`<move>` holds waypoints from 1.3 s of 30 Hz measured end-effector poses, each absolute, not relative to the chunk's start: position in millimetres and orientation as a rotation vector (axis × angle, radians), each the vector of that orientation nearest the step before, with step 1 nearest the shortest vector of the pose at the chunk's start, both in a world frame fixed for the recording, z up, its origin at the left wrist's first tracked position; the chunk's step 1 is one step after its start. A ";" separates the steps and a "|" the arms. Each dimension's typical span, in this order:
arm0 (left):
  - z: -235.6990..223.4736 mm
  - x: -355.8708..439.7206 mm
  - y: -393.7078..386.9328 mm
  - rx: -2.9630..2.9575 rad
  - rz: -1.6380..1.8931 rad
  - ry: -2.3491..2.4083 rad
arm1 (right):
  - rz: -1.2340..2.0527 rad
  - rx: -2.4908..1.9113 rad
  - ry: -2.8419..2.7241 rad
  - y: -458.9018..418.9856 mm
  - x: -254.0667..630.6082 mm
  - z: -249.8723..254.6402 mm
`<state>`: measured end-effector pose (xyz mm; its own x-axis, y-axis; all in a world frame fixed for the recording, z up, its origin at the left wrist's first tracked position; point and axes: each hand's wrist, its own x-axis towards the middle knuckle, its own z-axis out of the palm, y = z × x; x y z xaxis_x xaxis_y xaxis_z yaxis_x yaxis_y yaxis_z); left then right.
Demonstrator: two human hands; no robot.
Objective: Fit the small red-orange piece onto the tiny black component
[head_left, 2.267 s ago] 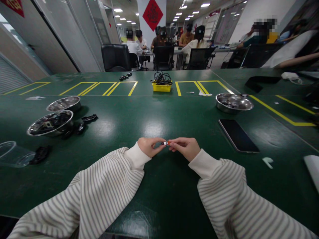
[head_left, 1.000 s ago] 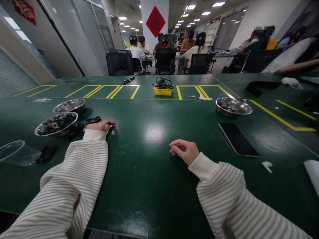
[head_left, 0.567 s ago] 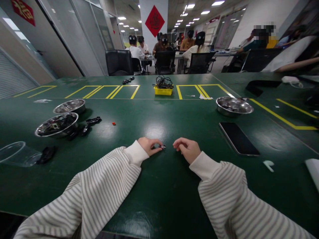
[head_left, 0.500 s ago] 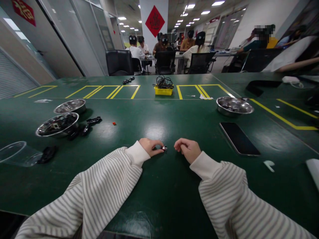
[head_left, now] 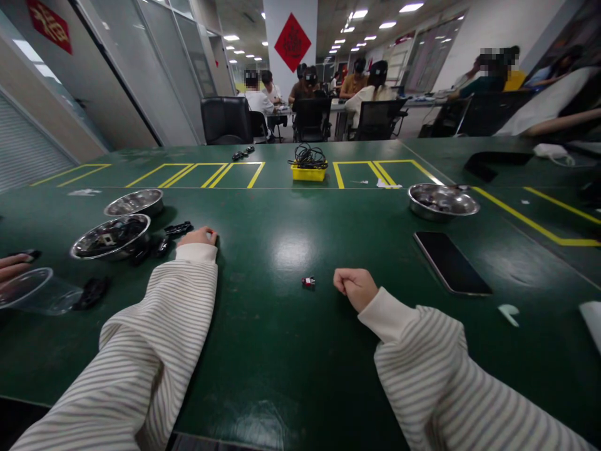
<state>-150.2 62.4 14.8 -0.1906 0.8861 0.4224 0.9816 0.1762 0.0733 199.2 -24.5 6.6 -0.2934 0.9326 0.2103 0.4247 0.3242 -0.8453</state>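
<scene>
A small black and silver part with a red end [head_left: 308, 282] lies loose on the green table [head_left: 282, 351], with neither hand touching it. My right hand [head_left: 354, 287] rests just right of it, curled into a fist with nothing visible in it. My left hand [head_left: 200, 237] is stretched out to the left, knuckles up and fingers curled down onto the table beside some black parts [head_left: 177, 228]. It covers the spot where a tiny red piece lay, and what is under its fingers is hidden.
Two steel bowls [head_left: 110, 237] [head_left: 134, 202] stand at the left, a third [head_left: 442, 200] at the right near a dark phone [head_left: 451, 254]. A clear plastic cup [head_left: 28, 291] lies on its side. Another person's hand [head_left: 12, 266] enters at the left edge. A yellow tray of cables [head_left: 308, 172] sits further back.
My left hand let go of the small part at the middle and moved out left onto the red piece's spot. My right hand closed into a fist. Another person's hand appeared at the left edge.
</scene>
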 end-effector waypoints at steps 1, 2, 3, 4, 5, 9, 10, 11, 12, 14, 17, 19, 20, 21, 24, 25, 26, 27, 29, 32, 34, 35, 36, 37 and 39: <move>13.8 -150.6 62.4 -1.816 -0.507 -2.158 | 0.884 -1.195 -1.881 -24.6 199.0 6.6; 13.2 -149.5 62.3 -1.850 -0.531 -2.138 | 0.889 -1.190 -1.895 -24.7 198.7 6.5; 12.8 -147.0 61.9 -1.880 -0.549 -2.121 | 0.901 -1.181 -1.910 -25.0 198.2 6.2; 12.5 -143.0 61.4 -1.917 -0.558 -2.101 | 0.917 -1.167 -1.924 -25.4 197.6 5.9; 11.9 -137.3 60.5 -1.959 -0.556 -2.077 | 0.934 -1.151 -1.936 -25.9 197.0 5.5; 5.7 -97.8 51.6 -2.199 -0.533 -1.930 | 0.948 -1.111 -1.958 -28.2 194.8 4.6; 3.4 -84.7 46.9 -2.271 -0.527 -1.874 | 0.945 -1.105 -1.958 -28.8 194.5 4.8; 1.2 -71.2 41.1 -2.343 -0.526 -1.810 | 0.941 -1.098 -1.953 -29.3 194.3 5.1; -0.5 -57.8 34.2 -2.436 -0.545 -1.704 | 0.937 -1.089 -1.941 -29.7 194.2 5.7; -1.9 -33.1 18.3 -2.574 -0.625 -1.484 | 0.932 -1.077 -1.897 -30.3 193.6 7.2; 1.0 -6.2 -4.4 -2.650 -0.800 -1.272 | 0.934 -1.082 -1.828 -30.6 191.7 9.4; 3.9 4.2 -14.7 -2.671 -0.892 -1.203 | 0.954 -1.091 -1.814 -30.5 190.0 9.6; 5.0 7.4 -17.9 -2.676 -0.924 -1.176 | 0.967 -1.089 -1.814 -30.4 189.2 9.2; 5.5 9.5 -19.9 -2.679 -0.950 -1.147 | 0.982 -1.085 -1.820 -30.1 188.5 8.6; 4.5 11.5 -20.7 -2.684 -0.999 -1.048 | 1.019 -1.072 -1.849 -29.1 187.7 6.4; 3.6 11.3 -20.1 -2.693 -1.007 -1.014 | 1.029 -1.070 -1.853 -28.7 187.8 6.0; 2.7 11.0 -19.6 -2.703 -1.010 -0.990 | 1.041 -1.067 -1.855 -28.3 188.0 5.7; 1.9 10.5 -19.1 -2.714 -0.998 -0.988 | 1.054 -1.066 -1.850 -28.0 188.2 5.7; 0.8 9.6 -18.8 -2.720 -0.947 -1.066 | 1.078 -1.066 -1.822 -27.6 188.7 5.7; 1.1 8.7 -19.2 -2.706 -0.790 -1.325 | 1.100 -1.064 -1.761 -27.2 189.3 5.2; 1.9 8.6 -18.8 -2.702 -0.648 -1.489 | 1.115 -1.056 -1.724 -27.1 189.6 4.6; 2.3 8.8 -18.2 -2.705 -0.574 -1.551 | 1.127 -1.054 -1.711 -27.2 189.8 4.3; 2.5 9.0 -17.3 -2.710 -0.509 -1.599 | 1.140 -1.052 -1.702 -27.3 189.9 4.2; 2.6 9.2 -16.3 -2.721 -0.461 -1.629 | 1.153 -1.049 -1.694 -27.4 189.9 4.2; 2.0 9.4 -14.3 -2.760 -0.416 -1.642 | 1.169 -1.036 -1.687 -27.5 189.7 4.6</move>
<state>9.4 -14.3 2.0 0.4541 0.8747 0.1692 0.8499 -0.4823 0.2124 189.7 -27.5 4.6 -0.3272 0.9303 0.1660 0.1714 0.2312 -0.9577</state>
